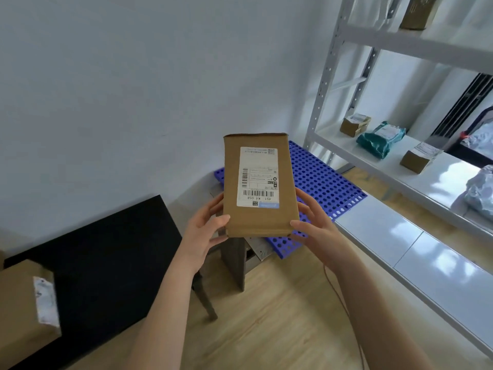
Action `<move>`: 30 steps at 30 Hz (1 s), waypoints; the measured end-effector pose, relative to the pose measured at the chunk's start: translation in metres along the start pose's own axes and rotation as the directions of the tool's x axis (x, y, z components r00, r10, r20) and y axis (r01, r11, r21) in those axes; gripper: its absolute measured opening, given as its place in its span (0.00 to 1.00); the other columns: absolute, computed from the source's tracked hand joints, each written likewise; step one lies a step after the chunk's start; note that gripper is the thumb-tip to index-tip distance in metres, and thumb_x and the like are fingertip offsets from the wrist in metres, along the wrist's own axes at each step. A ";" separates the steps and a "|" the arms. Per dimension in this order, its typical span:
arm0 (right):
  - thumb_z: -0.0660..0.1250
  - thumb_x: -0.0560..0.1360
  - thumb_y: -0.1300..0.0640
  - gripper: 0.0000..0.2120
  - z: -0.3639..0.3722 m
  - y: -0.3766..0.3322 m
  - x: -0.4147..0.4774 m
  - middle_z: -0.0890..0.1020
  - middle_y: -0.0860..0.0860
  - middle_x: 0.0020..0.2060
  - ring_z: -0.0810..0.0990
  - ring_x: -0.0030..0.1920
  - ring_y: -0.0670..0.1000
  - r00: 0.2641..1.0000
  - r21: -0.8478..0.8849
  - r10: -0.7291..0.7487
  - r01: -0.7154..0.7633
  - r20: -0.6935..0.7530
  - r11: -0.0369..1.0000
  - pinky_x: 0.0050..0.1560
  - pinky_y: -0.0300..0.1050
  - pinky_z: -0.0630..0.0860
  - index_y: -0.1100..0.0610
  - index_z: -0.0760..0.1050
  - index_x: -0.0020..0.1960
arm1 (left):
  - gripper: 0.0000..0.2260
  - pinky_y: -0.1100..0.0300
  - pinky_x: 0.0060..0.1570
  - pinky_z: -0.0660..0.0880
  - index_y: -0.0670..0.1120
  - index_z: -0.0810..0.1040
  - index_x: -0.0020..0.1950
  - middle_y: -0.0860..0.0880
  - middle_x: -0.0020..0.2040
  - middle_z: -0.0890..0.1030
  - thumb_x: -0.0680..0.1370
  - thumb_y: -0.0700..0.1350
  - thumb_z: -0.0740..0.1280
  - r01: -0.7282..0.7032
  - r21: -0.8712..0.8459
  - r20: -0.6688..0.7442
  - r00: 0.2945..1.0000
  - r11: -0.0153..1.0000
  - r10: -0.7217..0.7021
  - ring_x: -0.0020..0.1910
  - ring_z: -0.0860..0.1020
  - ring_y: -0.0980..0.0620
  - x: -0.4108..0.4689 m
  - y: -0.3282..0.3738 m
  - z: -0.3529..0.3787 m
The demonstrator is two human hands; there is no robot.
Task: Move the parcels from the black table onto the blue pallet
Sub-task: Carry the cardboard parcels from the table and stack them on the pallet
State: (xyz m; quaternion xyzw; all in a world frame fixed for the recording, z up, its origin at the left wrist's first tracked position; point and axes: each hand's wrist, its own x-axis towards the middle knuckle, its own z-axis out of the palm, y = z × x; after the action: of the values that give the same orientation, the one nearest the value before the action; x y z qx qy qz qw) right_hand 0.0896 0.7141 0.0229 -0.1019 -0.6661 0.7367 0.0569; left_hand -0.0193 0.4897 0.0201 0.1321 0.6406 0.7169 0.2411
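Note:
I hold a flat brown cardboard parcel with a white shipping label in the air, label side facing me. My left hand grips its lower left edge and my right hand grips its lower right edge. Behind and below it lies the blue perforated pallet on the floor by the wall. The black table is at my lower left, with another brown parcel on its near left corner. Beneath the held parcel a further box is partly hidden.
A white metal shelving rack runs along the right, carrying small brown boxes, a teal bag and a grey bag. Wooden floor lies between table and rack. A white wall stands behind the pallet.

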 end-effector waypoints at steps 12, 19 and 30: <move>0.72 0.68 0.55 0.34 -0.083 0.020 0.060 0.73 0.47 0.67 0.79 0.61 0.51 0.999 0.049 0.038 -0.038 -0.006 0.998 0.55 0.50 0.80 0.38 0.66 0.70 | 0.27 0.51 0.55 0.77 0.57 0.70 0.69 0.51 0.65 0.77 0.70 0.49 0.71 0.042 -0.008 0.025 0.999 0.999 -0.042 0.62 0.76 0.49 0.082 -0.017 0.058; 0.71 0.69 0.57 0.32 -0.109 0.018 0.140 0.75 0.48 0.66 0.79 0.62 0.53 0.998 0.095 0.058 -0.061 0.039 0.994 0.54 0.51 0.79 0.38 0.69 0.69 | 0.27 0.53 0.47 0.80 0.56 0.74 0.66 0.51 0.63 0.78 0.67 0.47 0.74 0.054 -0.075 0.027 0.998 0.996 -0.052 0.58 0.80 0.49 0.163 -0.016 0.047; 0.73 0.69 0.49 0.30 -0.145 -0.011 0.260 0.78 0.46 0.63 0.80 0.61 0.52 0.994 0.016 0.094 -0.095 0.060 0.995 0.53 0.47 0.80 0.38 0.69 0.69 | 0.33 0.43 0.56 0.77 0.58 0.71 0.68 0.53 0.66 0.75 0.65 0.47 0.78 0.055 -0.124 0.012 0.998 0.991 -0.054 0.60 0.79 0.51 0.281 -0.007 0.049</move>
State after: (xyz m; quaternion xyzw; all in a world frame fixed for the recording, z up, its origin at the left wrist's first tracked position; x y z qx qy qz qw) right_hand -0.1312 0.9133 0.0010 -0.1109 -0.6549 0.7476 0.0030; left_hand -0.2321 0.6765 -0.0136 0.1023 0.5971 0.7479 0.2712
